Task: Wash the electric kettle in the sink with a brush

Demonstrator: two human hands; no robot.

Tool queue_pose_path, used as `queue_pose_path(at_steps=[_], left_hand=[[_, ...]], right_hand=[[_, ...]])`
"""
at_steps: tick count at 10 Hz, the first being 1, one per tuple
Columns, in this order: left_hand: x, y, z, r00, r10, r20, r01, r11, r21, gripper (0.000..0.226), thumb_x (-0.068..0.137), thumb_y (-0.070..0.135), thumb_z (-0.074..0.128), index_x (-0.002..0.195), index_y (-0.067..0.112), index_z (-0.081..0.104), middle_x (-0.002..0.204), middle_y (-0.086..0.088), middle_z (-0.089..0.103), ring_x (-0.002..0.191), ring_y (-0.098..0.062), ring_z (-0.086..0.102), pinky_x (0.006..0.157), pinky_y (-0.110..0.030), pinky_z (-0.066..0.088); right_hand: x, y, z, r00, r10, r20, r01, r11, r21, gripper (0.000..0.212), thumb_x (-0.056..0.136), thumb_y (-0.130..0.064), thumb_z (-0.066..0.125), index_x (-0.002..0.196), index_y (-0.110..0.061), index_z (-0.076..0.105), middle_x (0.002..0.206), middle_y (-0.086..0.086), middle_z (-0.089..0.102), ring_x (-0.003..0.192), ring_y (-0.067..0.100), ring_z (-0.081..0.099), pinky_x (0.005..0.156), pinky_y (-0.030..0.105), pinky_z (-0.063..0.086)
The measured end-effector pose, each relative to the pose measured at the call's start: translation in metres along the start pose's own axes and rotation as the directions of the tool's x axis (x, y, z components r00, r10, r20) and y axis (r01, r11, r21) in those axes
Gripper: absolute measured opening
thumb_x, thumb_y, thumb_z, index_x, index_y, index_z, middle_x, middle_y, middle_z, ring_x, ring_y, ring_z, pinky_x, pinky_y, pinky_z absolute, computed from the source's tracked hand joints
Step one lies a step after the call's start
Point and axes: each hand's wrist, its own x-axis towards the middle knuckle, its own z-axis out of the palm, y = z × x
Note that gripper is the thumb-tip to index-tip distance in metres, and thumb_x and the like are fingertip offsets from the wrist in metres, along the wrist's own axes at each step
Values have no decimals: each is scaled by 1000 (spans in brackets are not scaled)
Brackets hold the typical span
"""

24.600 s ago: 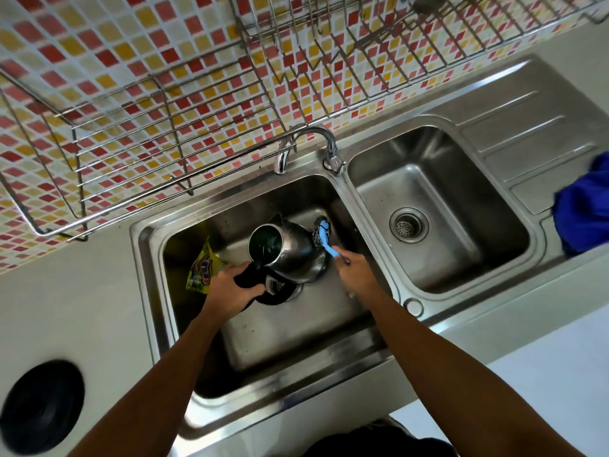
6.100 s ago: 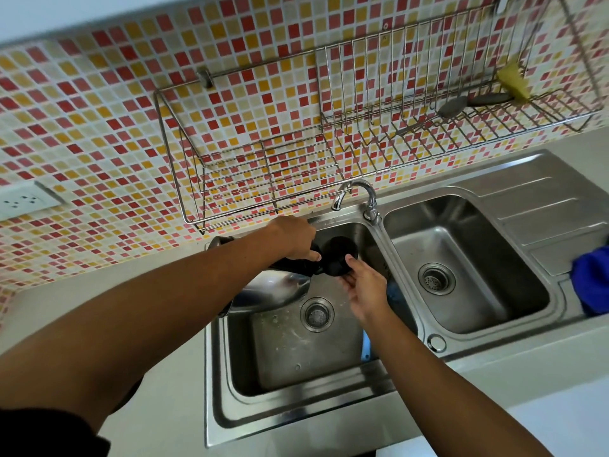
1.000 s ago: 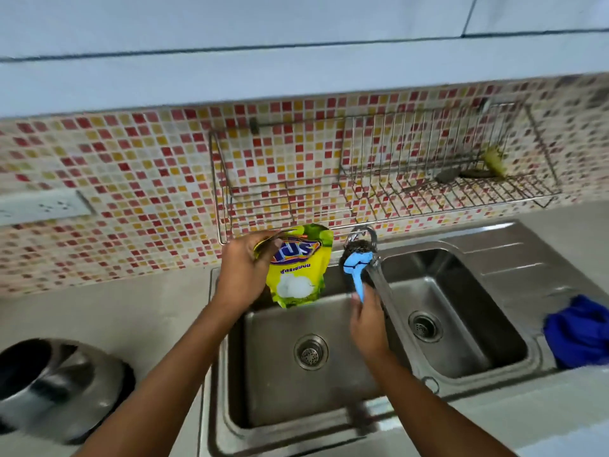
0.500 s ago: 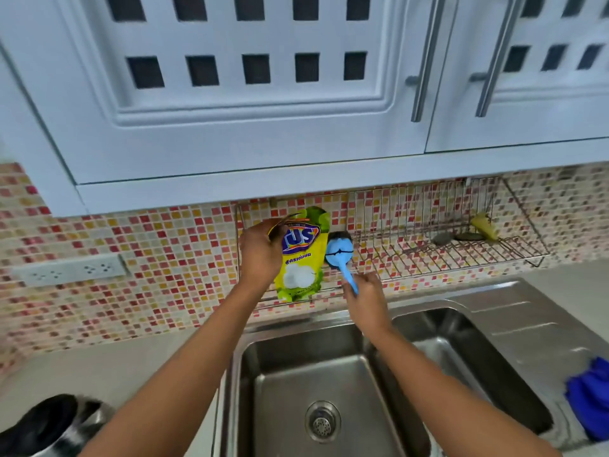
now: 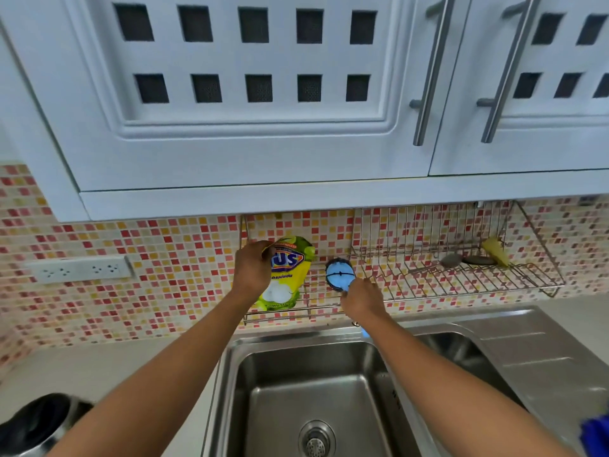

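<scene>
My left hand grips the top of a yellow-green detergent pouch, held upside down against the left section of the wire rack on the tiled wall. My right hand holds the handle of a blue round-headed brush, its head up against the rack beside the pouch. The steel electric kettle stands on the counter at the bottom left, partly cut off by the frame. The left sink basin lies below my arms with its drain showing.
White wall cabinets with bar handles hang just above the rack. A spoon-like utensil and a yellow sponge lie in the rack's right part. A wall socket strip is at left, a blue cloth at bottom right.
Both hands have risen from over the sink to the wall rack, carrying pouch and brush. My view has tilted upward, bringing the cabinets in. The kettle stays on the counter at left.
</scene>
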Motion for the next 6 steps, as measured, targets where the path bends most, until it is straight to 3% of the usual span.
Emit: queue_pose_path(at_steps=[1, 3, 4, 5, 6], left_hand=[[-2, -10, -4, 998, -57, 4, 57, 998, -10, 25, 102, 13, 53, 110, -2, 72, 107, -23, 73, 93, -38, 67, 71, -32, 46], [-17, -19, -38, 995, -87, 39, 89, 994, -61, 39, 96, 25, 65, 131, 7, 60, 117, -18, 71, 103, -32, 69, 79, -29, 51], [-36, -32, -73, 992, -91, 92, 89, 996, 24, 58, 93, 36, 67, 144, 17, 48, 129, -13, 66, 112, -30, 65, 90, -41, 55], [-60, -57, -115, 984, -159, 81, 143, 973, 182, 62, 94, 47, 61, 148, 22, 43, 140, -8, 60, 119, -31, 62, 96, -47, 54], [-94, -91, -188, 976, -219, 11, 189, 867, 461, 66, 96, 57, 48, 152, 24, 36, 153, -8, 46, 138, -33, 44, 110, -51, 40]], right_hand=[[1, 0, 2, 1000, -4, -6, 4, 1000, -9, 33, 91, -29, 57, 116, -8, 64, 113, 12, 66, 105, 30, 61, 90, 37, 53], [-8, -17, -19, 999, 18, -33, -16, 999, 43, 43, 94, -38, 54, 118, -4, 64, 117, 15, 65, 108, 32, 60, 89, 38, 52], [-24, -45, -28, 974, -138, -178, 155, 985, 81, 34, 91, -33, 55, 111, -10, 71, 110, 15, 68, 102, 33, 62, 86, 35, 52], [-50, -92, -27, 926, -299, -229, 332, 935, 122, 33, 92, -32, 54, 114, -14, 71, 113, 15, 66, 107, 33, 59, 89, 36, 50], [-94, -174, -25, 853, -512, -98, 521, 833, 187, 44, 98, -40, 48, 133, -17, 58, 135, 10, 53, 127, 30, 46, 105, 40, 41]])
